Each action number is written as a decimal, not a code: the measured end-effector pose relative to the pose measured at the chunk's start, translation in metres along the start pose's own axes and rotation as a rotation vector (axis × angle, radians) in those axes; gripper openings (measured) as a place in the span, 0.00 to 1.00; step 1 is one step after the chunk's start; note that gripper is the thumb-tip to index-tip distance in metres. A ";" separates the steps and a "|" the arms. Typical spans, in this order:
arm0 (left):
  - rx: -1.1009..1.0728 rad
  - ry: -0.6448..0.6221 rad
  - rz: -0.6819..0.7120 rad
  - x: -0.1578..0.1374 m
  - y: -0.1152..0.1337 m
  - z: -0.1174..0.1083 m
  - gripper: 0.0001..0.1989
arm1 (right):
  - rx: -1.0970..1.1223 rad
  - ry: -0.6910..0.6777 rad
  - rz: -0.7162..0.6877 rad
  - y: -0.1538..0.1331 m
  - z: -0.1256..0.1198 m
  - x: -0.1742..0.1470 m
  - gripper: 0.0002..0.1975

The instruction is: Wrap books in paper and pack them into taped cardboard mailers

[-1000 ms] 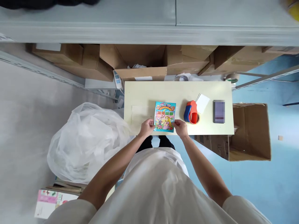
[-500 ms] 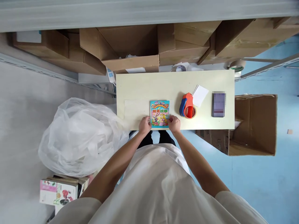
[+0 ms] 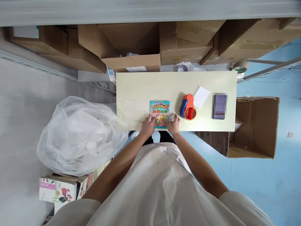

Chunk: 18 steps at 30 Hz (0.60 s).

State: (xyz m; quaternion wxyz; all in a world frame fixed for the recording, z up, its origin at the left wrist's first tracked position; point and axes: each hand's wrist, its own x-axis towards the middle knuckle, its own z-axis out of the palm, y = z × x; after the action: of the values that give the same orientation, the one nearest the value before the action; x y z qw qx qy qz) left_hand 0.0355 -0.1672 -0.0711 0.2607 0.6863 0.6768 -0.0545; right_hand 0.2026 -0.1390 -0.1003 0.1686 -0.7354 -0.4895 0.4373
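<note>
Brown cardboard boxes point(image 3: 130, 61) stand along the shelf point(image 3: 91, 76) behind the counter point(image 3: 141, 84), a dark, partly pixelated rectangular object point(image 3: 219, 106) lies near the counter's right end, a translucent plastic bag point(image 3: 80, 138) bulges beside stacked books point(image 3: 61, 190) at left, and an open carton point(image 3: 258, 125) sits at right.

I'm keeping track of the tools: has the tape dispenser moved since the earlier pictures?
No; judged against the table, the tape dispenser shows no clear shift.
</note>
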 end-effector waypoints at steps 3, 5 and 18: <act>0.002 -0.016 -0.008 0.001 -0.003 -0.002 0.23 | -0.024 -0.095 0.126 -0.009 -0.004 0.016 0.34; -0.001 -0.018 -0.012 0.002 -0.003 -0.003 0.23 | -0.055 -0.136 0.159 -0.013 -0.008 0.025 0.29; -0.138 0.036 0.004 0.006 -0.009 -0.005 0.21 | 0.471 -0.137 0.158 -0.008 -0.011 0.022 0.30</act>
State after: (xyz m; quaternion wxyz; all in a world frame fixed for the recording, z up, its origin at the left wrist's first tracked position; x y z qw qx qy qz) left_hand 0.0265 -0.1598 -0.0723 0.2953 0.6689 0.6821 0.0054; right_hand 0.2103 -0.1145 -0.0993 0.2672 -0.6805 -0.3253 0.5998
